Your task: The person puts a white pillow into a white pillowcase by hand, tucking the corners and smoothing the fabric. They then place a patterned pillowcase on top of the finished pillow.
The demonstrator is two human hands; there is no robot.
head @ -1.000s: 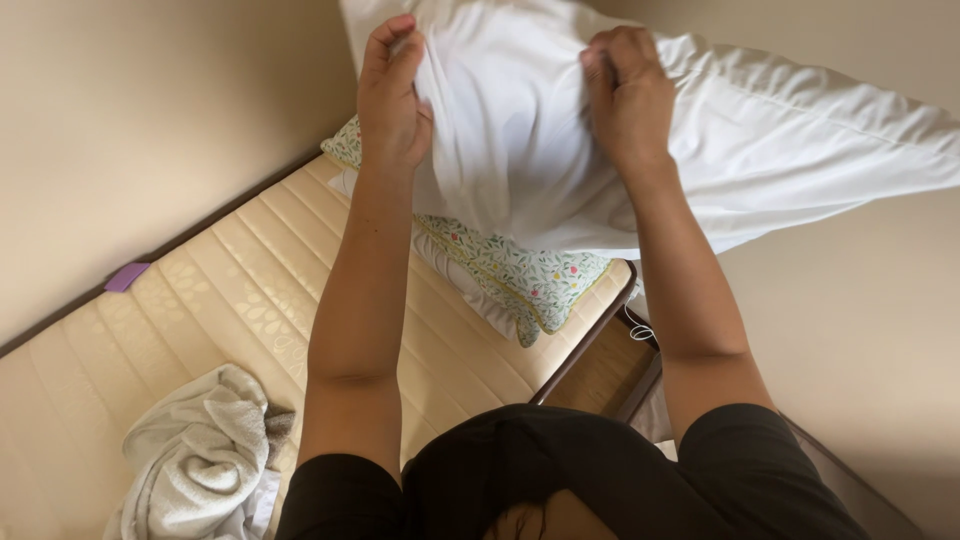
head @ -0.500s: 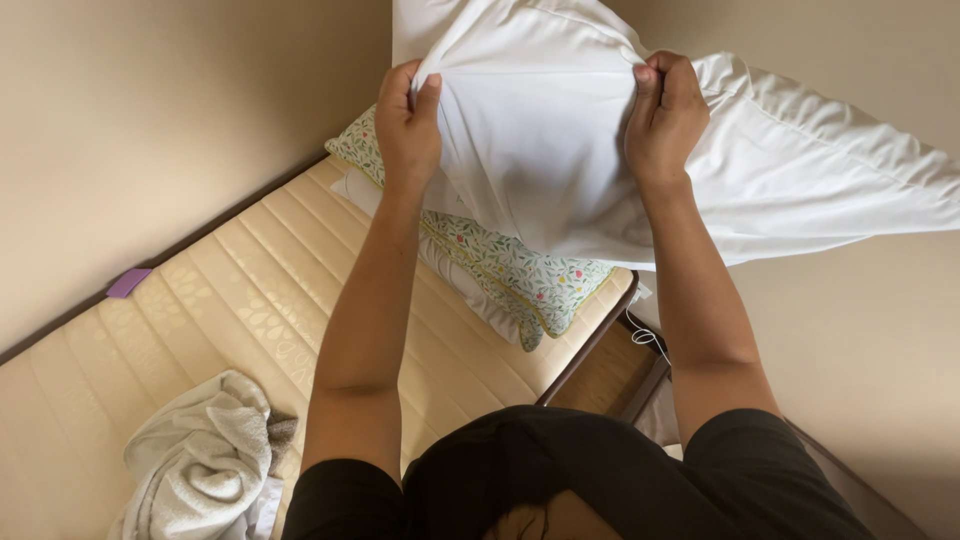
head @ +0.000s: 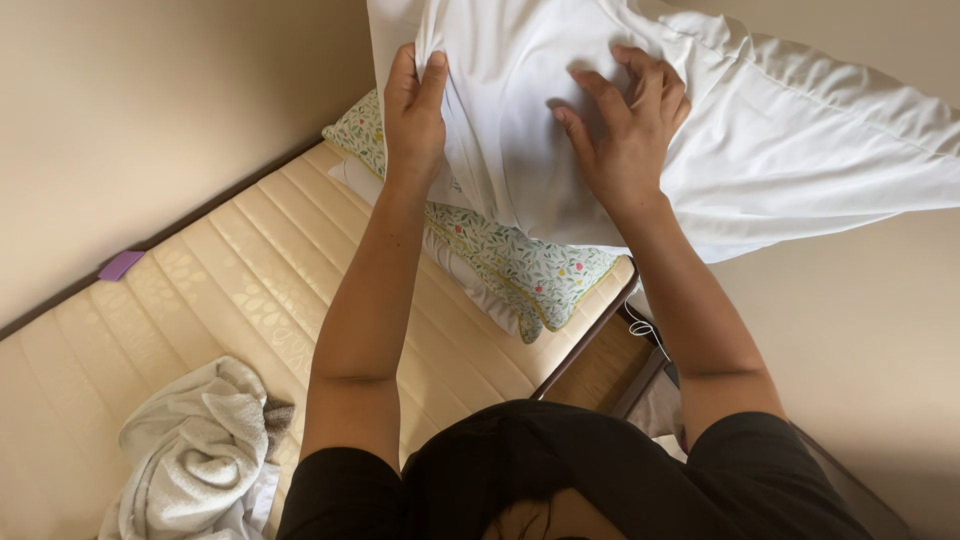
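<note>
Left hand [head: 415,110] is gripping the white pillowcase [head: 800,130] edge | right hand [head: 625,125] is lying spread, fingers loose, on its cloth | pillowcase is being held raised above the floral pillow [head: 520,265] on the cream mattress [head: 200,300] | crumpled grey towel [head: 190,455] is lying near the mattress's front edge

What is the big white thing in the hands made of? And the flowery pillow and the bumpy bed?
The white pillowcase looks like smooth woven cloth, probably cotton: matte, with soft creases where the left hand and right hand grip it. The flowery pillow also looks like printed cloth, thin and matte. The mattress seems covered in quilted cream fabric with a faint sheen, stitched in ridges.
</note>
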